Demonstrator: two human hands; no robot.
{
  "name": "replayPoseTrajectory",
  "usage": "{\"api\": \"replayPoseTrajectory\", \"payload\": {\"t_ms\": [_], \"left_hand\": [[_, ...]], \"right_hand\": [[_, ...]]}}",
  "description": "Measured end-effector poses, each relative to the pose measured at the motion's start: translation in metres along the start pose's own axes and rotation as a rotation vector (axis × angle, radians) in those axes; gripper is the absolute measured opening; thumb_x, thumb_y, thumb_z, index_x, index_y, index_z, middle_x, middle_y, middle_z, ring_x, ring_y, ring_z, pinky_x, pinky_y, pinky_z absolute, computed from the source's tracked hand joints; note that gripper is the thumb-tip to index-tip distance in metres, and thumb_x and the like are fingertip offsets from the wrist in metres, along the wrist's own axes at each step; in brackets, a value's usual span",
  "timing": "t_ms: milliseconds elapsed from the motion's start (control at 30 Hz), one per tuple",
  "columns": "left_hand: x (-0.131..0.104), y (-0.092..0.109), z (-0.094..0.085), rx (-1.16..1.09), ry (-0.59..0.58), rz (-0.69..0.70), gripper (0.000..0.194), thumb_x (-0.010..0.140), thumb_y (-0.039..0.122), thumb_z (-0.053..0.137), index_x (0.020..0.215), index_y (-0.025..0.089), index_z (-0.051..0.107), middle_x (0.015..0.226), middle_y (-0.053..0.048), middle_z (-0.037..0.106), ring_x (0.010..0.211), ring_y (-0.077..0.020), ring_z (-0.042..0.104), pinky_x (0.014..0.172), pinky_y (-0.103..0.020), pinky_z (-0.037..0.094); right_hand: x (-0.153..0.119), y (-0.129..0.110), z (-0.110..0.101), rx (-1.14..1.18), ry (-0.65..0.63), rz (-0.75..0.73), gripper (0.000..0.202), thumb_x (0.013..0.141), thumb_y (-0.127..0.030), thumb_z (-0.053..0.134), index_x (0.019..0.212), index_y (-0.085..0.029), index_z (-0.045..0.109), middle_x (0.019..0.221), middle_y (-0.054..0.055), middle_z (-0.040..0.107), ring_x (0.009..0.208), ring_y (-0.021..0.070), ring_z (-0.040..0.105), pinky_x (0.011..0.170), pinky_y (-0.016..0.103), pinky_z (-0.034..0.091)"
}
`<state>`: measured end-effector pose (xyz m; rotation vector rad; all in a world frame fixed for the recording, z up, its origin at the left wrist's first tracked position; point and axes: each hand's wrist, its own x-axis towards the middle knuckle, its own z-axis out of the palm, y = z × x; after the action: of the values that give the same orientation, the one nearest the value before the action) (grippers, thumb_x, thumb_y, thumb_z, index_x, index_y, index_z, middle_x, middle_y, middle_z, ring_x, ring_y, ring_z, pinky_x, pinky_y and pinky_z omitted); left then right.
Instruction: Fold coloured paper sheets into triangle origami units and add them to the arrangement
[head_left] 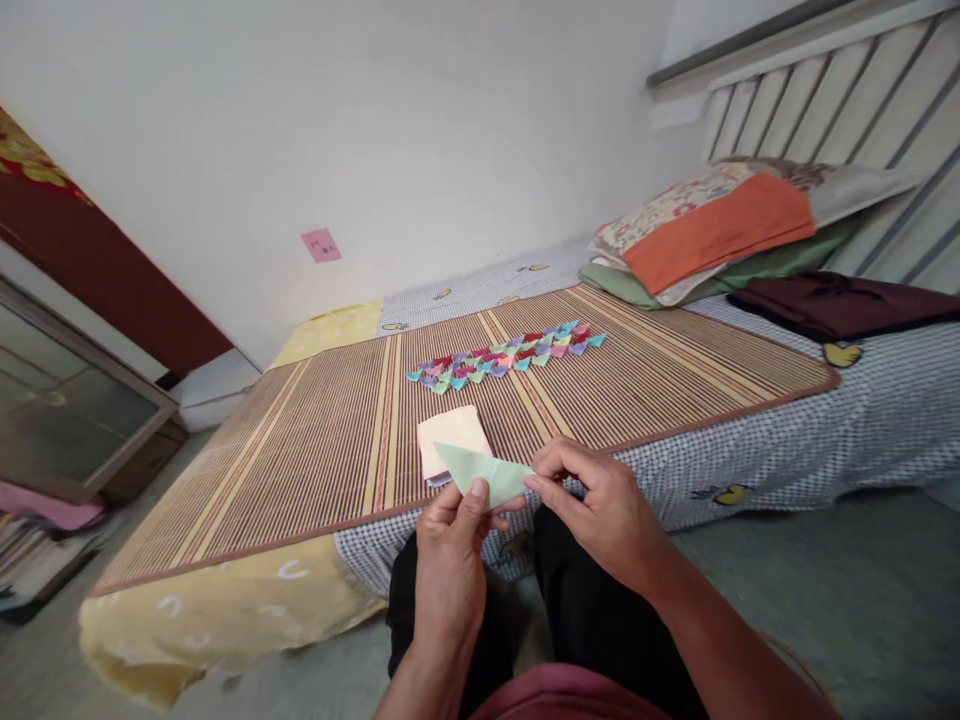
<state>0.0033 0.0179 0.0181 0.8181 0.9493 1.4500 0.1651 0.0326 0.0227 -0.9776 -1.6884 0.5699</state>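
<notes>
Remotely, I see pale-green folded paper (pixel 491 472) crosswise, sharp tip leftward; left hand (pixel 452 545), thumb uppermost, pinches its middle, right hand (pixel 607 505) its right corner.

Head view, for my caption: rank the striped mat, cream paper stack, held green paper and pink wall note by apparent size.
1. Striped mat
2. Cream paper stack and held green paper: too alike to rank, stack partly hidden
3. Pink wall note

Bed (pixel 885 435), checked sheet (pixel 480 282) plus yellow sheet (pixel 247 595). Striped mat (pixel 322 440) on top. On mat: multicolored folded paper pieces (pixel 501 362) in rows; paper stack (pixel 454 430) near front edge. Right end: pillow pile (pixel 720 235), maroon cloth (pixel 844 303).
</notes>
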Motion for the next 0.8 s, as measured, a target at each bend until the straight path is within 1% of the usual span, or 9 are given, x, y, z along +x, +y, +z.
{"api": "replayPoseTrajectory", "payload": {"t_ms": [133, 300, 467, 633, 800], "left_hand": [[0.0011, 0.0004, -0.0003, 0.018, -0.024, -0.018, 0.025, 0.079, 0.035, 0.083, 0.091, 0.013, 0.079, 0.087, -0.009, 0.078, 0.068, -0.0177, 0.073, 0.057, -0.022, 0.051], [0.0036, -0.0009, -0.0005, 0.043, -0.005, -0.005, 0.025, 0.076, 0.036, 0.085, 0.082, 0.012, 0.077, 0.079, -0.008, 0.077, 0.065, -0.0181, 0.072, 0.054, -0.022, 0.05], [0.0028, -0.0045, -0.0006, 0.045, 0.051, 0.058, 0.025, 0.076, 0.034, 0.084, 0.084, 0.012, 0.076, 0.08, -0.008, 0.077, 0.07, -0.0205, 0.072, 0.057, -0.025, 0.051], [0.0012, -0.0063, 0.0012, 0.016, 0.076, 0.051, 0.026, 0.073, 0.032, 0.086, 0.086, 0.012, 0.075, 0.081, -0.008, 0.077, 0.071, -0.0205, 0.072, 0.056, -0.024, 0.049], [0.0015, -0.0051, 0.0033, 0.014, 0.108, 0.055, 0.032, 0.069, 0.037, 0.088, 0.083, 0.012, 0.076, 0.079, -0.007, 0.076, 0.068, -0.0177, 0.068, 0.055, -0.024, 0.051]], "right_hand": [[-0.0005, -0.0019, -0.001, -0.012, -0.006, -0.001, 0.021, 0.093, -0.013, 0.06, 0.075, -0.022, 0.053, 0.078, 0.0, 0.06, 0.073, 0.0159, 0.057, 0.069, 0.029, 0.044], [-0.0007, -0.0034, 0.0003, -0.014, -0.031, -0.022, 0.021, 0.093, -0.012, 0.06, 0.075, -0.022, 0.054, 0.079, 0.0, 0.061, 0.074, 0.0165, 0.058, 0.069, 0.03, 0.045], [-0.0012, -0.0013, 0.003, 0.015, 0.015, 0.012, 0.017, 0.092, -0.017, 0.064, 0.077, -0.022, 0.058, 0.079, 0.001, 0.063, 0.074, 0.0171, 0.061, 0.069, 0.03, 0.047], [-0.0032, -0.0012, 0.0025, 0.02, 0.051, 0.09, 0.013, 0.092, -0.021, 0.066, 0.079, -0.022, 0.063, 0.077, 0.001, 0.068, 0.07, 0.017, 0.064, 0.066, 0.029, 0.049], [-0.0034, -0.0041, 0.0022, 0.052, 0.091, 0.102, 0.016, 0.091, -0.02, 0.065, 0.075, -0.021, 0.062, 0.072, 0.0, 0.067, 0.066, 0.0158, 0.063, 0.063, 0.028, 0.049]]}}
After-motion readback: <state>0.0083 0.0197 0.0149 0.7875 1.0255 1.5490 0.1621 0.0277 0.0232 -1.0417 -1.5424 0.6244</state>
